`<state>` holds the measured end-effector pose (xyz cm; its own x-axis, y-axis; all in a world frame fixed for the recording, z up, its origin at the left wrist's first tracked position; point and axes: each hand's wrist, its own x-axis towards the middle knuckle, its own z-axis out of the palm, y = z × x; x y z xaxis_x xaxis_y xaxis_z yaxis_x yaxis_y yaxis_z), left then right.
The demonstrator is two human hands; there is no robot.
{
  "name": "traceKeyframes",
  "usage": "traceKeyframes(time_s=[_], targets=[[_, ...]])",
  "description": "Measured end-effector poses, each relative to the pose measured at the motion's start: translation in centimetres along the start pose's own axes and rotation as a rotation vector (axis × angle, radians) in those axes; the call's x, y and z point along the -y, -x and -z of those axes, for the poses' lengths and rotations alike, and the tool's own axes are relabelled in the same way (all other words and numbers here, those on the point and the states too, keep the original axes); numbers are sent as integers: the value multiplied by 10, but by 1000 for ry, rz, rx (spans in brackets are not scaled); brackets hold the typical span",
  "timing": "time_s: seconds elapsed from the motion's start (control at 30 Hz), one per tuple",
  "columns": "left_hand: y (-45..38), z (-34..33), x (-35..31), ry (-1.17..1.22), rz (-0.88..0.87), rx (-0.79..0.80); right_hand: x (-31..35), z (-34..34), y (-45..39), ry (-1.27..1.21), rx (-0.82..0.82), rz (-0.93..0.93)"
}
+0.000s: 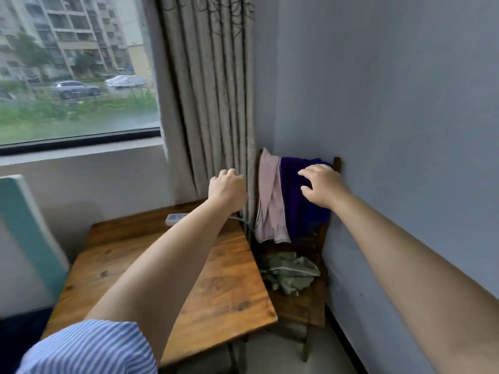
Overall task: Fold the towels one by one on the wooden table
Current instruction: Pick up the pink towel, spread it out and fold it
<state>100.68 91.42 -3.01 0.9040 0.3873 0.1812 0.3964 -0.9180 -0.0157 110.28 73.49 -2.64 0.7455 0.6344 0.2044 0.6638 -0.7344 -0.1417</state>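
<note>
We reach past the table's (167, 265) right edge toward the chair (305, 300). The blue towel (293, 201) hangs lengthwise over its backrest; our spread, empty right hand (321, 186) is nearest, the left hand (228, 188) curled, empty.

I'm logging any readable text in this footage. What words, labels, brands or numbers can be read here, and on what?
No text can be read in this view.
White device at the far edge of the wooden table: any markings too blurred to read.
Parked cars outside the window: plates too small and blurred.
Pink towel, purple towel, green towel: no labels visible.
</note>
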Motion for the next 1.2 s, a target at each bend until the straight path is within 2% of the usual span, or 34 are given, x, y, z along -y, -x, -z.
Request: traceKeyframes(time_s=[0.33, 0.57, 0.8, 1.0, 1.2], targets=[[-207, -38, -32, 34, -164, 35, -97, -20, -147, 3, -25, -215], [-283, -84, -36, 95, -132, 168, -130, -55, -224, -14, 30, -163], [-366, -142, -28, 196, 117, 245, -149, -112, -341, -101, 89, 13], [-409, -189, -25, 334, 297, 307, -153, -171, -400, -168, 169, 123], [-430, -228, -19, 579, 437, 333, -152, -215, -432, -129, 147, 194]])
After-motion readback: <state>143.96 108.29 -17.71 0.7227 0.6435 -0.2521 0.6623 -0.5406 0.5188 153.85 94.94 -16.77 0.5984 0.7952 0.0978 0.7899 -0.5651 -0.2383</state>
